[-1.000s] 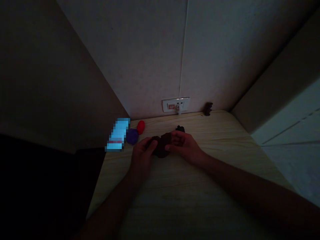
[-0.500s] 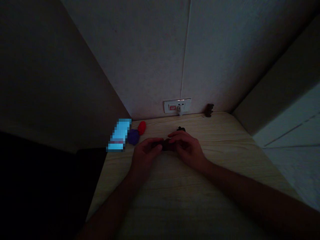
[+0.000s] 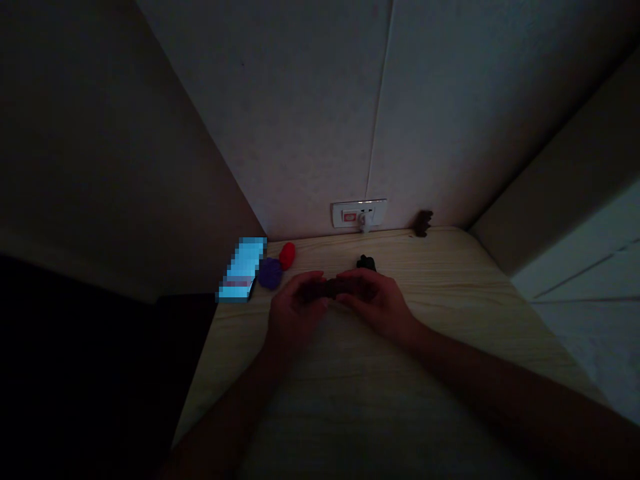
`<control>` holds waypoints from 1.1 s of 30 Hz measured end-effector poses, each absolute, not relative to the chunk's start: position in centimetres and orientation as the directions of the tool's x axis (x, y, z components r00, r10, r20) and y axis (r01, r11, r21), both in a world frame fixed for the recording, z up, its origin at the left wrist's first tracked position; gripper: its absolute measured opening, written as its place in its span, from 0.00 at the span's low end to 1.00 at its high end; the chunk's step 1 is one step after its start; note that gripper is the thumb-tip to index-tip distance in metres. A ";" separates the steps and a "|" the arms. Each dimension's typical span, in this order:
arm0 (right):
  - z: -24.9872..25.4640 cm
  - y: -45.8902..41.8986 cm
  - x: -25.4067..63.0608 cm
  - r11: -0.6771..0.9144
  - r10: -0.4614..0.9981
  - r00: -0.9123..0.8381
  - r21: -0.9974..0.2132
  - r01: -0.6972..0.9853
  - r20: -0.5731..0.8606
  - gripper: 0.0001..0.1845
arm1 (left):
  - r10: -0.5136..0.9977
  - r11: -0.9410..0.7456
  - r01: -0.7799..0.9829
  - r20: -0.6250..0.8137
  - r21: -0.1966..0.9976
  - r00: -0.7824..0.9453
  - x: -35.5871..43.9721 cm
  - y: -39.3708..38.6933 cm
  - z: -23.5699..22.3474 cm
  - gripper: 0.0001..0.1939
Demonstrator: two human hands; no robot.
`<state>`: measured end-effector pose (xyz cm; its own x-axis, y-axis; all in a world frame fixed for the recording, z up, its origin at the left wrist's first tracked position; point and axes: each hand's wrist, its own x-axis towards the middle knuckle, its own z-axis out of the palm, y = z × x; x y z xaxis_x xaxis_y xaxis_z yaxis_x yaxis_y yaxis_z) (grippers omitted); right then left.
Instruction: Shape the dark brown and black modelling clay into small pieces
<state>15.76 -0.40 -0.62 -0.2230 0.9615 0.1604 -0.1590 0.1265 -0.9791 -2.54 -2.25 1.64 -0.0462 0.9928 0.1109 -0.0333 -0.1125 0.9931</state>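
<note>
A dark brown, elongated lump [image 3: 330, 288], which looks like modelling clay, is held crosswise between my hands above the table. My left hand [image 3: 296, 308] is closed round its left end, thumb below and fingers above. Its right end is gripped by my right hand [image 3: 376, 299], with the fingers curled over it. Dim light hides the lump's details. Just behind my right hand a small black object [image 3: 367, 263] rests on the table. A purple lump [image 3: 271, 273] and a red rounded lump [image 3: 287, 255] lie touching, beyond my left hand.
A phone with a lit, blurred screen [image 3: 243, 270] lies at the left edge of the wooden table [image 3: 320, 400]. On the wall behind is a socket [image 3: 359, 213] with a white plug. A dark brown figure [image 3: 423, 223] stands against the wall at the back right.
My fingers have shifted along the brown lump, and more of its length shows between my hands. The whole view has moved slightly; the things on the table stay put.
</note>
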 end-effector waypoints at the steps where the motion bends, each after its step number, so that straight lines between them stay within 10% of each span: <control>1: -0.5 -0.5 15.8 0.182 0.959 -0.203 -0.978 -0.101 0.200 0.16 | 0.994 -0.106 -0.006 0.106 0.994 -0.019 -2.6 -2.3 1.5 0.20; 6: 0.2 -1.5 16.1 0.513 0.858 -0.212 -0.793 0.329 0.468 0.09 | 0.991 -0.126 0.315 0.132 0.941 0.003 -3.0 -2.4 1.4 0.12; 12: 0.3 -1.9 15.9 0.736 0.657 -0.268 -0.523 0.430 0.705 0.05 | 0.982 -0.183 0.419 0.185 0.889 0.037 -3.1 -2.8 1.5 0.06; 23: 0.0 -2.5 15.0 0.822 0.534 -0.402 -0.346 0.452 0.744 0.16 | 0.998 -0.024 -0.088 0.019 0.996 -0.068 -2.5 -2.2 1.5 0.04; 28: -0.3 -2.2 15.1 0.809 0.527 -0.373 -0.316 0.496 0.764 0.13 | 0.982 0.174 -0.469 -0.119 0.866 0.144 -2.5 -2.3 1.2 0.19; 33: 0.0 -2.1 15.2 0.798 0.581 -0.356 -0.427 0.426 0.732 0.14 | 0.971 0.234 -0.398 -0.196 0.887 0.135 -2.2 -2.3 0.9 0.22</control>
